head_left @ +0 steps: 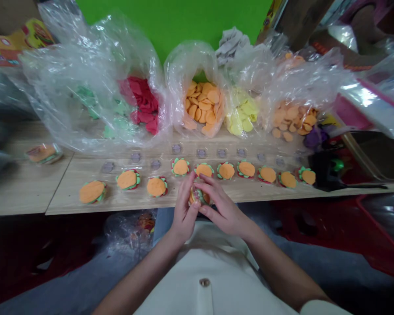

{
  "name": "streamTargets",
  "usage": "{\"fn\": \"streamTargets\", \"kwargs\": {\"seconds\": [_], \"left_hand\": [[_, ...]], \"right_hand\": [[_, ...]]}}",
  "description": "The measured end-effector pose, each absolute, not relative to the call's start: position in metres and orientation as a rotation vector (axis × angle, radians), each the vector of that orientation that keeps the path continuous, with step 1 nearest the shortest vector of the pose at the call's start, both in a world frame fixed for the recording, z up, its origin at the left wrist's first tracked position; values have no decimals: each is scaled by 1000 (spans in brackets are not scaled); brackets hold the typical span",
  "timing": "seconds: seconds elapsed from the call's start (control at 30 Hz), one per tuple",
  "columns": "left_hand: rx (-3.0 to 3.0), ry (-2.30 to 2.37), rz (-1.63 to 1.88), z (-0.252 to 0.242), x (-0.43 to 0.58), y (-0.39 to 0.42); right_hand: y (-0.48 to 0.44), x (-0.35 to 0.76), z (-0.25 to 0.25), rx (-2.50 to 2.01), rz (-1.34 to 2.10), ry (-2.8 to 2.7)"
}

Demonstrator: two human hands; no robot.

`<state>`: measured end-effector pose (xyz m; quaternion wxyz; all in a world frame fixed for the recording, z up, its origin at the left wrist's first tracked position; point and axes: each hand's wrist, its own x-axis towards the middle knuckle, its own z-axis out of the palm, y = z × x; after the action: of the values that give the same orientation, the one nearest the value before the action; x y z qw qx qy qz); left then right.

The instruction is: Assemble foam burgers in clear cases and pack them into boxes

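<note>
A white top with a round button (204, 282) is nearest the camera. Above it, a small toy burger (198, 197) is held between both hands, over the near edge of a wooden table (26, 192). The left hand (184, 209) is curled closed around one side of the burger, and the right hand (225, 203) is closed over the other, with its fingers bent, so that most of the burger is hidden. Similar burgers (156, 187) with orange buns and green and red layers are lined up along the table, just beyond the hands. Behind them, a row of small grey discs (176, 148) is laid out. Farther back, clear plastic bags (190, 57) are propped open, and red pieces (142, 103), orange discs (202, 105), yellow pieces (241, 116) and tan discs (290, 118) are held in them, with a green board (174, 22) seen behind
</note>
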<state>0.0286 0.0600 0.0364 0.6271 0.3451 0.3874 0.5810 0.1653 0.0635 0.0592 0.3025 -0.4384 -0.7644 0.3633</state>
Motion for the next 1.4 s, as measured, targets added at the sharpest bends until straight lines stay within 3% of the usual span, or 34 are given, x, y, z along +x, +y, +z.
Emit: {"fn": "streamTargets", "kwargs": {"seconds": [0.4, 0.7, 1.03, 1.4], "left_hand": [[381, 755, 1282, 31, 25, 65], [-156, 599, 805, 18, 20, 56], [118, 689, 1284, 50, -58, 87], [193, 731, 1149, 60, -20, 100]], "right_hand": [[65, 180, 54, -1259, 1060, -1733], [48, 178, 33, -1408, 1202, -1404], [55, 206, 28, -1461, 1145, -1200], [100, 168, 65, -1182, 1012, -1673]]}}
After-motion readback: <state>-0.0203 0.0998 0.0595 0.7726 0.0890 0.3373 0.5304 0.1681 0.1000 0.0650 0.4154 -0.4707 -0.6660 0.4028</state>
